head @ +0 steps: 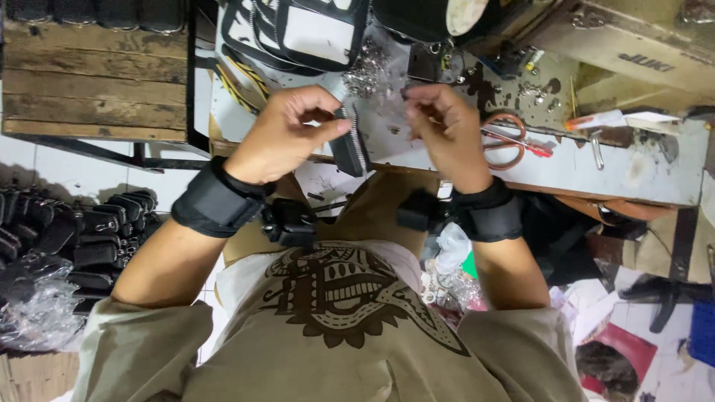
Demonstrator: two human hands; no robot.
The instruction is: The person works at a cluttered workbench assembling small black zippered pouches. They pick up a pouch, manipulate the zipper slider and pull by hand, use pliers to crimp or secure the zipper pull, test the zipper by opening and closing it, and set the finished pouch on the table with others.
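Head view: looking down over the person's own chest at both hands raised in front of a cluttered workbench (633,167).
Workbench: a grey, stained top runs across the upper right; its near edge lies just past the hands.
Wooden pallet (89,71): dark planks at the upper left, well apart from the hands.
Pile of pouches (97,238): small black zipped cases heaped at the lower left, beside the left forearm and below it.
Left hand (287,134): fingers curled, thumb and fingertips pinching the top of a small black pouch.
Black pouch (350,145): hangs from the left hand between the two hands; its long axis runs roughly up and down in the picture, tilted a little, with a silver zipper line along the edge.
Right hand (443,130): fingers bunched together near the thumb at about the same height, just beside the pouch's upper end; whether it pinches a small part cannot be told.
Relation: the pouch lies closer to the left hand, which carries it; the right hand stands to its right, close but seemingly not touching.
Wrist straps: a black band wraps each wrist.
Scissors (506,141): orange-handled, flat on the bench just beyond the right hand.
Metal bits (365,74): a small silvery heap on the bench above the hands.
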